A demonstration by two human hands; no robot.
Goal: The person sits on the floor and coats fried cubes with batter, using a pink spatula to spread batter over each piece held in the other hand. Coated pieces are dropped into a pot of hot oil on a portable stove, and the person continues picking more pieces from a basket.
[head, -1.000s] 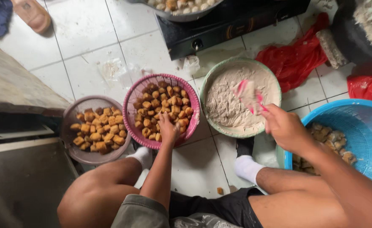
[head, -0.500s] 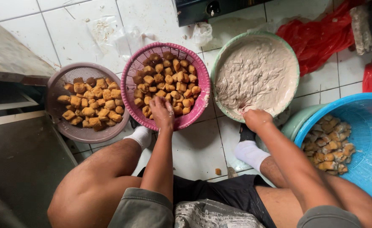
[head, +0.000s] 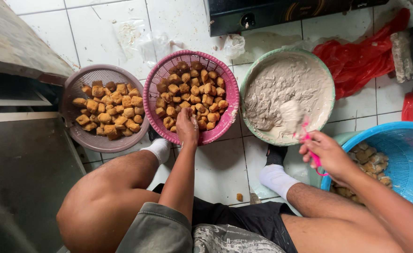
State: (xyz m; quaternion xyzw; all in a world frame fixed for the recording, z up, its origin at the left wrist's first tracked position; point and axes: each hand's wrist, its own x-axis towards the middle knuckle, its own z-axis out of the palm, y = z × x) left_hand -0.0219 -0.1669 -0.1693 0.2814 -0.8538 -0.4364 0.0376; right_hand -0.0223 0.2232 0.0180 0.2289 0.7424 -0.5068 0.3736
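A person crouches on a white tiled floor (head: pixel 215 168), bare knees wide and white socks planted on the tiles, seen from the head camera looking straight down.

The right hand (head: pixel 326 154), nearest the camera on the right, has its grip closed around the pink handle of a spoon (head: pixel 305 136). The spoon's long axis runs up and to the left from the hand, and its paste-coated bowl rests in the near part of the green bowl (head: pixel 326 77), which holds a pale grey paste. Just beside that wrist, against the right edge of the view, sits a blue basket (head: pixel 403 154) with browned pieces lying in it.

The left hand (head: pixel 187 126) reaches straight ahead over the near rim of the pink basket (head: pixel 230 100), fingers curled down among the fried golden cubes (head: pixel 192 91) heaped inside. Whether the grip has closed on a cube cannot be told, since the fingertips are hidden under the hand. The cubes lie directly beneath and beyond this hand, so the left hand is much the nearer to them. The paste bowl stands just to the right of the pink basket, rims almost touching.

To the left, touching the pink basket, a mauve basket (head: pixel 75 84) holds more cubes. Farther off stand a black stove (head: pixel 281 14) and a crumpled red plastic bag (head: pixel 361 58).
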